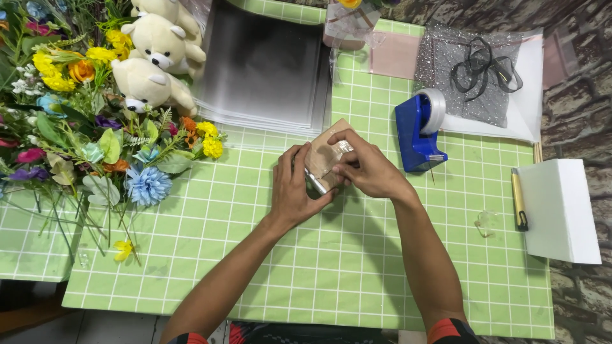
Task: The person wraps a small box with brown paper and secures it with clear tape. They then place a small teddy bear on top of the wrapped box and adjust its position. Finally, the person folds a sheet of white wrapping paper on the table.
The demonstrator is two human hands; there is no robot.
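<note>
Roughly mid-wrap, head cam: both hands clenched on small tan box (326, 155) w/ clear film.
L hand (294, 191) gripped box's near edge, R hand (368, 171) pressed film on top, above green checked table (319, 267); blue tape dispenser (417, 130) just beside R; film wrinkled, no ribbon on yet.

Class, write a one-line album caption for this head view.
Both hands, left hand and right hand, hold a small tan block beside a blue tape dispenser.
</note>
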